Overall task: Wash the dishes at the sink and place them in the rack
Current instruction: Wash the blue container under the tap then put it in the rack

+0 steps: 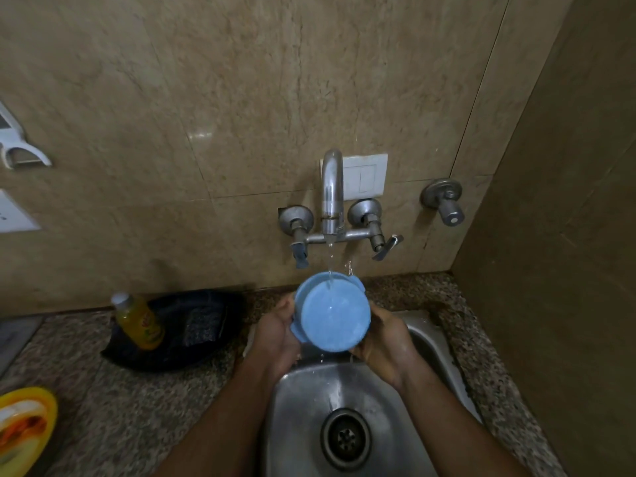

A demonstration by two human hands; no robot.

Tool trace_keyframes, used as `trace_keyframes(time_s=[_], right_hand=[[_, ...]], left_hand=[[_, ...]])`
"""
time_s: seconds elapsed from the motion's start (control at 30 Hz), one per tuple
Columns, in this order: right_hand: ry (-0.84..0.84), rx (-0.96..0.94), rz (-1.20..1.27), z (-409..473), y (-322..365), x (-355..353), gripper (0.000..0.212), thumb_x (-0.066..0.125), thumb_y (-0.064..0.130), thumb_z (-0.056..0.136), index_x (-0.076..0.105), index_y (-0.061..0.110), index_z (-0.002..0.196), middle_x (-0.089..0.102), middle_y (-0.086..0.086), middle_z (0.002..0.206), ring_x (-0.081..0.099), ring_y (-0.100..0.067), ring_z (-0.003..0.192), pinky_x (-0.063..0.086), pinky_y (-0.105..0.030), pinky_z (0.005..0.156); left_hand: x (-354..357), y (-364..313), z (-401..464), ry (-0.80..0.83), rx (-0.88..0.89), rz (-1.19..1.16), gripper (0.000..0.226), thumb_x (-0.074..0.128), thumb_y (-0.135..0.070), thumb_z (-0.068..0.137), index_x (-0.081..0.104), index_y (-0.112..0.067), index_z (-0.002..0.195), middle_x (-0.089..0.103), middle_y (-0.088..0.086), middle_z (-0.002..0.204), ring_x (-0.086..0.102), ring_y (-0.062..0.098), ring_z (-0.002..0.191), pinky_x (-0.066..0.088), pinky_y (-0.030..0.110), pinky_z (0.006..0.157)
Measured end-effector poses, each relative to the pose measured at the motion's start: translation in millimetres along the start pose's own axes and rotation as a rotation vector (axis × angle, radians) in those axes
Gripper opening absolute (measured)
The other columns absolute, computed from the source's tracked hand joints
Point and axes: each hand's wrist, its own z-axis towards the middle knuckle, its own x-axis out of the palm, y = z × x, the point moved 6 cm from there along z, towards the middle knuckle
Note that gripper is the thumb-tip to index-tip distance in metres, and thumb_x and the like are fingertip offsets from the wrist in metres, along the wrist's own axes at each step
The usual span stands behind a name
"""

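A round blue plastic bowl [333, 313] is held bottom side towards me over the steel sink [303, 407], under the chrome tap [332, 194]. A thin stream of water falls onto its upper edge and drips off below. My left hand [280, 333] grips the bowl's left rim, fingers curled behind it. My right hand [383, 340] grips the right rim. The inside of the bowl is hidden.
A yellow liquid bottle [137, 321] stands on a black tray [179, 328] on the speckled counter left of the sink. A yellow dish [25, 428] lies at the lower left. Tap valves [444, 201] stick out of the tiled wall. A side wall closes off the right.
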Motion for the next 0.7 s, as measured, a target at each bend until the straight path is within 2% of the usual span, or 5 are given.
trace_keyframes(time_s=[0.1, 0.23, 0.47, 0.57, 0.7], right_hand=[[-0.052, 0.040, -0.040, 0, 3, -4, 0.051, 0.039, 0.053, 0.101, 0.065, 0.015, 0.120, 0.070, -0.023, 0.114, 0.065, -0.044, 0.108, 0.045, -0.068, 0.097], [-0.131, 0.114, -0.170, 5, 1, -11, 0.063, 0.048, 0.070, 0.086, 0.064, 0.019, 0.122, 0.073, -0.018, 0.109, 0.068, -0.038, 0.104, 0.051, -0.058, 0.092], [-0.103, 0.205, -0.252, 6, 2, -12, 0.072, 0.060, 0.076, 0.072, 0.065, 0.020, 0.117, 0.073, -0.018, 0.108, 0.065, -0.038, 0.105, 0.050, -0.053, 0.095], [-0.086, 0.177, -0.163, 7, 3, -12, 0.065, 0.067, 0.063, 0.076, 0.062, 0.018, 0.121, 0.072, -0.020, 0.109, 0.068, -0.038, 0.104, 0.055, -0.052, 0.087], [-0.054, 0.096, 0.005, 8, -4, -15, 0.045, 0.048, 0.036, 0.095, 0.058, 0.015, 0.133, 0.068, -0.019, 0.120, 0.064, -0.040, 0.112, 0.048, -0.066, 0.093]], left_hand=[[2, -3, -2, -0.006, 0.107, 0.235, 0.027, 0.044, -0.015, 0.101, 0.064, -0.001, 0.112, 0.071, 0.019, 0.103, 0.068, 0.032, 0.089, 0.057, 0.042, 0.074], [7, -6, -7, -0.009, 0.177, 0.477, 0.026, 0.047, -0.018, 0.101, 0.072, -0.013, 0.097, 0.071, 0.018, 0.103, 0.065, 0.035, 0.096, 0.053, 0.051, 0.084], [14, -16, -10, 0.062, 0.342, 0.891, 0.020, 0.056, -0.001, 0.094, 0.070, -0.014, 0.090, 0.058, 0.004, 0.111, 0.057, 0.018, 0.101, 0.047, 0.010, 0.073], [9, -15, -7, 0.117, 0.358, 1.013, 0.019, 0.063, 0.005, 0.087, 0.074, -0.010, 0.091, 0.050, 0.000, 0.125, 0.049, 0.015, 0.120, 0.045, 0.023, 0.095], [2, -16, -8, 0.075, 0.226, 0.583, 0.032, 0.067, -0.010, 0.089, 0.067, -0.028, 0.115, 0.054, -0.001, 0.133, 0.058, 0.022, 0.118, 0.053, 0.046, 0.094]])
